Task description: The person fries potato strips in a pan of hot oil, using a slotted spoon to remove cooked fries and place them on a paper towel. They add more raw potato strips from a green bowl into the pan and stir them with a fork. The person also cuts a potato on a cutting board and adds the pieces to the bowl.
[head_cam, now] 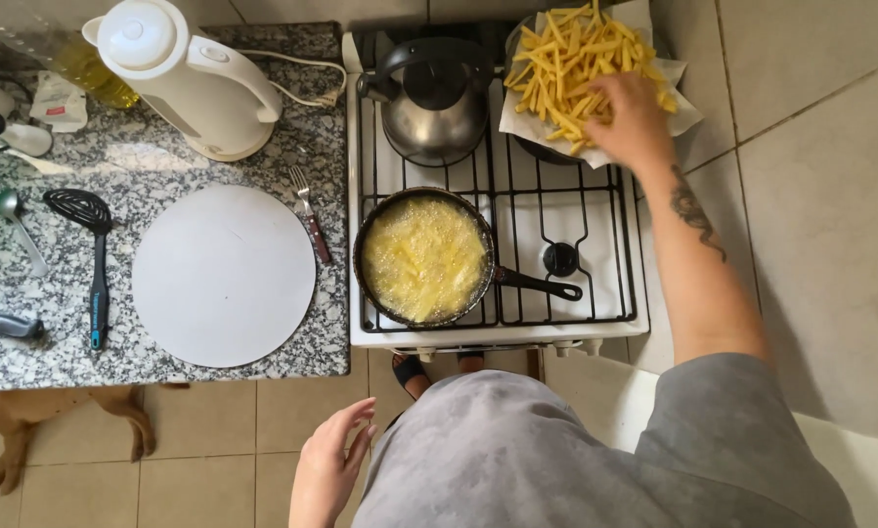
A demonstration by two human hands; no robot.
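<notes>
My right hand (635, 119) rests on the cooked fries (576, 59) heaped on paper at the stove's back right, its fingers hidden so I cannot tell their grip, while my left hand (329, 469) hangs spread and empty, and the frying pan (424, 256) bubbles in front.

My right hand (635, 117) reaches to the upper right of the frame, fingers curled downward (forearm tattooed); my left hand (327, 469) hangs open at bottom centre.

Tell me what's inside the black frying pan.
The frying pan holds bubbling yellow oil with pale potato strips showing through. Foam covers most, so their number and the pan's bottom stay hidden.
</notes>
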